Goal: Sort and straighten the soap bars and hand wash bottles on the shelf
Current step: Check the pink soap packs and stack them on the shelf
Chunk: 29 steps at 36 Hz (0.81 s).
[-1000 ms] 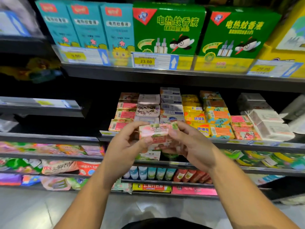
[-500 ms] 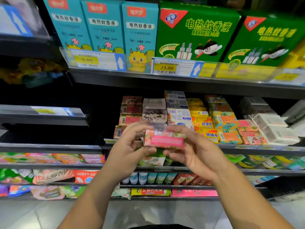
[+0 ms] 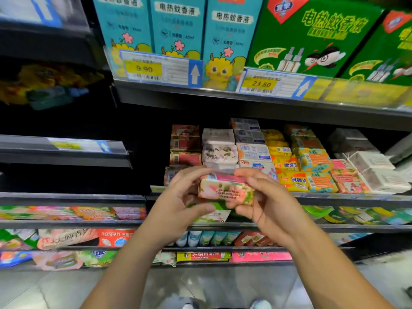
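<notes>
A person's left grip (image 3: 178, 204) and right grip (image 3: 269, 206) are both grasping a floral-wrapped soap bar (image 3: 225, 190) by its ends, holding it up just in front of the shelf (image 3: 338, 199) where stacked soap bars (image 3: 287, 166) are sitting.

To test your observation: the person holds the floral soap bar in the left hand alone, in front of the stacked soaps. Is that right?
No. The head view shows both hands on the soap bar: the left hand and the right hand each grip an end, in front of the stacked soaps.
</notes>
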Each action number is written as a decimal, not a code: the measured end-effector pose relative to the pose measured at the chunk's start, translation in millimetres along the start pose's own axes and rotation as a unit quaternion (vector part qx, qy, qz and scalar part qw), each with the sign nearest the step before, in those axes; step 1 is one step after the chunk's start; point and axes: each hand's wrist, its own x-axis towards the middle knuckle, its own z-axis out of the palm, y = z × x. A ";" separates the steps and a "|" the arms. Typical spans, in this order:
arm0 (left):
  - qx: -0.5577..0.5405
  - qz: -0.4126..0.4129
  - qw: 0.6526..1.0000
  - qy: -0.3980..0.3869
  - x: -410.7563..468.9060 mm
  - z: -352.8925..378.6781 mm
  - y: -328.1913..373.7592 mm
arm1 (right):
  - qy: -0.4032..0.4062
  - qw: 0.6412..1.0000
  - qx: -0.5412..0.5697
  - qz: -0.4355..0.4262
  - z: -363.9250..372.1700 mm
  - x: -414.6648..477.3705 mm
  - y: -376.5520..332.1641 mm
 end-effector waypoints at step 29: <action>0.081 -0.009 0.983 0.166 -13.9 -2.5 17.6 | 0.022 0.956 -0.254 -0.148 6.4 3.4 -1.6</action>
